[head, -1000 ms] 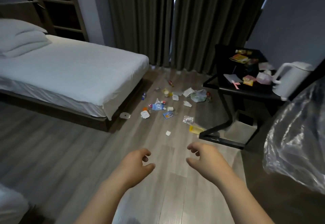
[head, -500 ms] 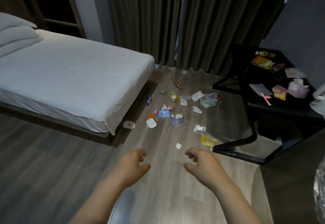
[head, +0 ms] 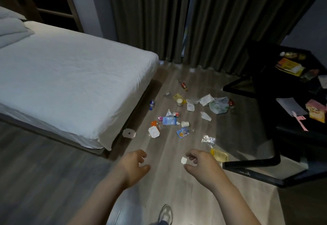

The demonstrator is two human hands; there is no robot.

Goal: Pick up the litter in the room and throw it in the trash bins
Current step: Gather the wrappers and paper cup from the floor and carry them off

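Nearer than half a second ago: scattered floor litter, now just ahead of both hands.
Left hand: fingers loosely curled, spread, empty.
Right hand: fingers curled, apart, holding nothing; small white paper scrap on the wooden floor seen between thumb and fingers.
Yellow flat wrapper: just right of the right fingers.
Clear crinkled plastic wrapper: beyond it.
White paper cups, blue packets, plastic bag: farther ahead, between white-sheeted bed and black table.

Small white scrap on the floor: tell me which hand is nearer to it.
Right. The right hand hovers right beside the small white scrap, fingers curled toward it; the left hand is farther off to its left.
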